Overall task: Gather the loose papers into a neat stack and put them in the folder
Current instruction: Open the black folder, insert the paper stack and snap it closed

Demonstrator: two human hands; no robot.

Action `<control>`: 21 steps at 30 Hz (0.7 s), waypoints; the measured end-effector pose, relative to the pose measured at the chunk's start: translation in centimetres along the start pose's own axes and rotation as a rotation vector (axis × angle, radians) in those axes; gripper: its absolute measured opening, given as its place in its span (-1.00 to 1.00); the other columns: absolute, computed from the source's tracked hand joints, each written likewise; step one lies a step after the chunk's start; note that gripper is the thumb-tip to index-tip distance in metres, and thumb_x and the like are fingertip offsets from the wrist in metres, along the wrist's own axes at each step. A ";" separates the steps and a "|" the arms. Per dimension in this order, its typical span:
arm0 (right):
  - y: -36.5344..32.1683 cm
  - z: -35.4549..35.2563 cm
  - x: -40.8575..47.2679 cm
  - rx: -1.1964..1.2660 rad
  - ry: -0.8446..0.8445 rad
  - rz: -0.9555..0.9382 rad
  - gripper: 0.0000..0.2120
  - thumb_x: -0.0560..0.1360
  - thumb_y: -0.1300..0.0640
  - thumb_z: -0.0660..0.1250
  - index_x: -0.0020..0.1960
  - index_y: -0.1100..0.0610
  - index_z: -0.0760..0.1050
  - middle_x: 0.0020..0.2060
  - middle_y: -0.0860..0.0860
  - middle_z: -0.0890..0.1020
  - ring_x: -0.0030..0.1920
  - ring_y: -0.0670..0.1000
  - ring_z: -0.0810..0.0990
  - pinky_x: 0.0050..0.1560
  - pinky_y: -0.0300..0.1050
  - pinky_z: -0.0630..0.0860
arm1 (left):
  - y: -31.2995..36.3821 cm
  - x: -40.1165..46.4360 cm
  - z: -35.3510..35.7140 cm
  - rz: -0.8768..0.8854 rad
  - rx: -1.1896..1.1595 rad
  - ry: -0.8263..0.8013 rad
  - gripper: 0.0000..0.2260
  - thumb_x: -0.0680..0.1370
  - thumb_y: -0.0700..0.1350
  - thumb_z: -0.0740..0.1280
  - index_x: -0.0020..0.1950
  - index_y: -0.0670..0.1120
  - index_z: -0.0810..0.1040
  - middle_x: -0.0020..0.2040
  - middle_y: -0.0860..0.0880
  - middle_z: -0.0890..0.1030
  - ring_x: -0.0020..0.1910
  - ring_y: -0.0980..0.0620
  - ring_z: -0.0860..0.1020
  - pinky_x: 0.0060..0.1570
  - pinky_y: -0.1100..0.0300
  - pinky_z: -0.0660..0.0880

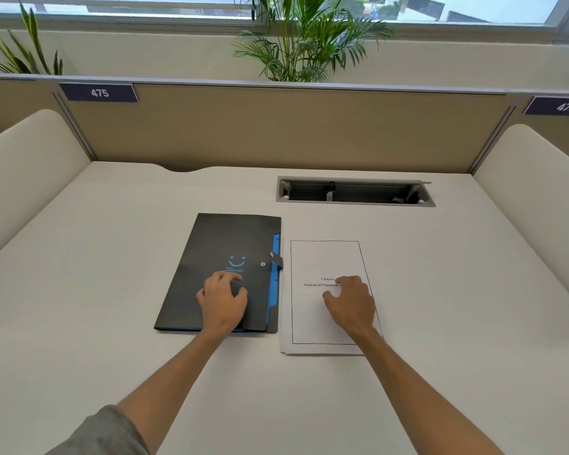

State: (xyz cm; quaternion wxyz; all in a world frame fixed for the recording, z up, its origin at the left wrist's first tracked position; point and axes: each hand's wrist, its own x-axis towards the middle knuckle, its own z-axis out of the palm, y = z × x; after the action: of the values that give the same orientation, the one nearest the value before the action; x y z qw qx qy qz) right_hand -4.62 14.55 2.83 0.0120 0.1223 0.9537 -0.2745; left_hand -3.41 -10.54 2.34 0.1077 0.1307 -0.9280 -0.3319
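Folder [224,254]: lying flat and closed on the pale surface [112,290], left of centre; dark cover showing a blue smiley mark, blue edging running down its right side, snap strap sitting at the right edge.
Papers [326,257]: lying as a small pile just beside the folder's right edge, close to it without clearly touching; top sheet facing up with a thin printed border and a centred heading, partly hidden; lower sheets peeking out unevenly at the left and bottom edges.
Left hand [222,298]: resting on the lower half of the folder cover, fingers bent and spread, fingertips pressing down, gripping nothing.
Right hand [350,300]: resting on the middle of the top sheet, fingers loosely curved, fingertips touching the paper, covering part of the heading, pinching nothing.
Cable tray [355,192]: sitting recessed in the surface behind the papers, lid open.
Partition [276,126]: standing along the far edge, bearing number plates 475 [99,92] and 476 [562,106].
Plants [306,41]: showing green fronds behind the partition, below the window.
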 end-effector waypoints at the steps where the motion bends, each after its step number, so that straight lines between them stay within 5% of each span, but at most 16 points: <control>1: 0.6 -0.3 0.2 -0.015 0.012 0.011 -0.54 0.47 -0.03 0.32 0.31 0.13 0.50 0.28 0.06 0.51 0.28 0.12 0.47 0.20 0.02 0.41 | 0.4 -0.1 0.3 0.004 -0.008 -0.011 -0.84 0.51 -0.15 0.36 0.08 -0.03 0.59 0.18 -0.02 0.54 0.24 -0.01 0.42 0.28 0.03 0.21; 7: 2.9 -1.8 1.0 -0.165 0.072 0.159 -0.44 0.46 -0.14 0.31 0.32 0.19 0.43 0.34 0.10 0.43 0.33 0.13 0.40 0.19 0.05 0.34 | 2.5 -1.2 2.4 0.159 -0.034 -0.099 -0.85 0.52 -0.11 0.36 0.07 -0.01 0.64 0.05 0.06 0.50 0.16 0.04 0.41 0.16 0.17 0.15; 16: 3.7 -3.0 1.7 -0.241 0.004 0.240 -0.50 0.45 -0.19 0.28 0.15 0.21 0.51 0.18 0.11 0.48 0.21 0.15 0.46 0.15 0.03 0.36 | 3.6 -2.5 4.8 0.274 0.299 -0.264 -0.60 0.57 0.11 0.27 0.38 0.03 0.48 0.41 -0.01 0.37 0.46 0.00 0.22 0.41 0.01 0.13; 21: 3.5 -2.9 2.0 -0.231 -0.009 0.244 -0.52 0.44 -0.18 0.29 0.13 0.20 0.52 0.17 0.11 0.48 0.18 0.15 0.47 0.13 0.02 0.36 | 3.4 -2.4 4.7 0.299 0.317 -0.227 -0.64 0.62 0.01 0.20 0.41 0.01 0.44 0.41 -0.02 0.38 0.44 0.01 0.25 0.36 0.05 0.19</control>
State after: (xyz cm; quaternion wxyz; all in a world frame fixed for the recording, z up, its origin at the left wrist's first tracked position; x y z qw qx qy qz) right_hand -5.58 19.38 3.32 0.0634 0.2338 0.9569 -0.1600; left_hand -3.13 -4.48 0.68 0.0290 -0.0309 -0.9836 -0.1752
